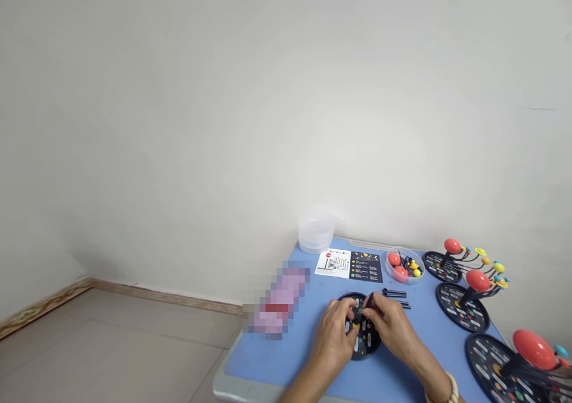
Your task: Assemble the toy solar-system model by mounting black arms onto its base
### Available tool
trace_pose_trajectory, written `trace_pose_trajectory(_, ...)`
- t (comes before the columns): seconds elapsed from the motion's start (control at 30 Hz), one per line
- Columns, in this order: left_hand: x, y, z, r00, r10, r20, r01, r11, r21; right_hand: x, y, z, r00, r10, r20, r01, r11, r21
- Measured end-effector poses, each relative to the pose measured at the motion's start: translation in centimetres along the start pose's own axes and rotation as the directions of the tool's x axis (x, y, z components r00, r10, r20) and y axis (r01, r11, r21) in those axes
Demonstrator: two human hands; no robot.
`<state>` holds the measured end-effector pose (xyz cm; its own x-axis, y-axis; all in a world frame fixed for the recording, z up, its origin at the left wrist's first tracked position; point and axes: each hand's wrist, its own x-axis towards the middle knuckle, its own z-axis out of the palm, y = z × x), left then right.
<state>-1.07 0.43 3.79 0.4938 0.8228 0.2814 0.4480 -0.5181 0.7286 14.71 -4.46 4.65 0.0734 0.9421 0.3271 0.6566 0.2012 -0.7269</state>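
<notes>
One half-curled left hand [334, 330] touches a round black plastic disc [366, 343], grip unclear; my right hand [389, 318] pinches a small black piece [369, 300]

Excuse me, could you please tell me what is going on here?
A person is working with both hands over a round black base on a blue table. The right hand pinches a small black piece in its fingers, while the left hand rests at the base. Black rods lie just beyond, near a clear bowl of red and yellow parts and a printed sheet. Three models with red balls stand to the right.
</notes>
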Motion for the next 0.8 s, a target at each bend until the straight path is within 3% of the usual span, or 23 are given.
trace_pose_trajectory(0.27,-0.16,0.04,0.13,1.000,-0.009,-0.020,0.011,0.992,0.126,-0.09,-0.82,0.52,0.998,-0.044,0.052,0.043,0.999,0.030)
trace_pose_trajectory(0.57,-0.13,0.12,0.04,1.000,-0.031,-0.003,0.031,0.992,0.119,-0.11,-0.82,0.98,0.995,-0.075,0.060,0.077,0.996,-0.036)
trace_pose_trajectory(0.8,-0.08,0.13,0.05,0.999,-0.048,0.014,0.046,0.993,0.113,0.40,-1.00,0.97,0.997,-0.025,0.073,0.029,0.999,-0.045)
